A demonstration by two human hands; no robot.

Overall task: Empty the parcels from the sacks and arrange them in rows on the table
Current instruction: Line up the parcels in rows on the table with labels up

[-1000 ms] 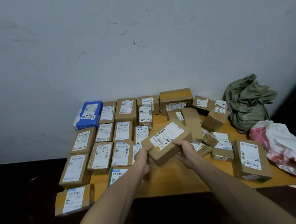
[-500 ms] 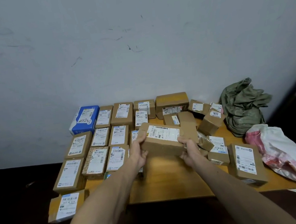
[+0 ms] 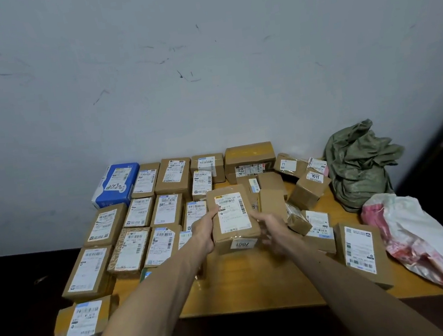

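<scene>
A brown cardboard parcel [image 3: 232, 217] with a white label sits lengthwise over the middle of the wooden table [image 3: 258, 287]. My left hand [image 3: 205, 233] grips its left side, thumb on top. My right hand [image 3: 275, 232] is at its right side with fingers loosely curled; whether it still touches the box is unclear. Rows of labelled parcels [image 3: 141, 234] fill the table's left half, with a blue packet [image 3: 117, 185] at the back left. A loose heap of parcels [image 3: 300, 194] lies at the right.
A crumpled green sack [image 3: 360, 163] lies at the back right against the wall. A white and pink plastic bag [image 3: 421, 243] hangs over the right edge. A large parcel [image 3: 362, 255] stands near the front right. One parcel [image 3: 84, 321] overhangs the front left corner.
Both hands turned the parcel from slanted crosswise to lengthwise and carried it down and left beside the rows. My right hand has loosened at its side.
</scene>
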